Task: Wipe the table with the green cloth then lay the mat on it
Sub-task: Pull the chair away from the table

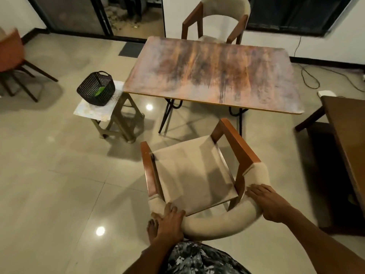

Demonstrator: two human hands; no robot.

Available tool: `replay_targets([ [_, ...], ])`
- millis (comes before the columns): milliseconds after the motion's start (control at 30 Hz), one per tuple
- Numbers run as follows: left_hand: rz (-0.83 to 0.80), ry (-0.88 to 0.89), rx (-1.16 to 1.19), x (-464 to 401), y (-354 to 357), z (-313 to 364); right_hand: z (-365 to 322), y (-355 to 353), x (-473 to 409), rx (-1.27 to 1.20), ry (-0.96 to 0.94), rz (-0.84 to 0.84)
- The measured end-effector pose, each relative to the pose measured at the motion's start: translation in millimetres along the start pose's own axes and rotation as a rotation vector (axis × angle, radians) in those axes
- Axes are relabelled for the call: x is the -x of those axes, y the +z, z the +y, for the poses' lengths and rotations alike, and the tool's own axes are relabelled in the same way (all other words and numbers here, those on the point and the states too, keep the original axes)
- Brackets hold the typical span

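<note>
Looking down from the head view: both hands are on the curved padded backrest of a cream chair (194,175) with brown wooden arms. Left hand (169,220) grips the backrest at its left end, fingers curled over the top edge toward the seat. Right hand (266,202) grips the right end, fingers wrapped over the padding. The hands are well apart, one at each end of the curve.

The chair stands on the tiled floor (59,184), apart from the worktop (213,76), its seat facing the near edge. The worktop surface shows a mottled brown and orange pattern; cannot tell whether this is the mat or the bare top.

Green cloth (99,91) lies inside a dark woven basket (96,88), seen through the mesh. The basket sits on a small stool (94,109) just left of the worktop's near left corner.

A second cream chair (217,18) stands at the far side of the worktop. An orange chair (11,54) stands at far left. A dark wooden bench (347,135) is at right.
</note>
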State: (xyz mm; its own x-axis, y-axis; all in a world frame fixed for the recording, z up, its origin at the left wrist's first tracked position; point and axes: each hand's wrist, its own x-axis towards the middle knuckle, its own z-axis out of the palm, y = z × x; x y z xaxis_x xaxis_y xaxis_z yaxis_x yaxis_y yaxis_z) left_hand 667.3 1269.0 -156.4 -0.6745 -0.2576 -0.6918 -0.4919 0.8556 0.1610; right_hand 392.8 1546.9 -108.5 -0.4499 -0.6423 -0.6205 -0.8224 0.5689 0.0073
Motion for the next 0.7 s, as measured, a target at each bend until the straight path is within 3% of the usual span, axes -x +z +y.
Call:
replay_targets([
  [133, 0.048, -0.065, 0.062, 0.3, 0.6, 9.0, -8.4, 0.0, 2.8, 0.090, -0.015, -0.008],
  [333, 0.075, -0.095, 0.044, -5.3, -5.7, 7.6, -26.3, 2.6, 6.7, 0.025, 0.038, 0.050],
  [700, 0.087, -0.057, -0.140, -37.9, -94.4, -58.2, -96.0, -5.8, -9.9, -0.018, 0.065, 0.138],
])
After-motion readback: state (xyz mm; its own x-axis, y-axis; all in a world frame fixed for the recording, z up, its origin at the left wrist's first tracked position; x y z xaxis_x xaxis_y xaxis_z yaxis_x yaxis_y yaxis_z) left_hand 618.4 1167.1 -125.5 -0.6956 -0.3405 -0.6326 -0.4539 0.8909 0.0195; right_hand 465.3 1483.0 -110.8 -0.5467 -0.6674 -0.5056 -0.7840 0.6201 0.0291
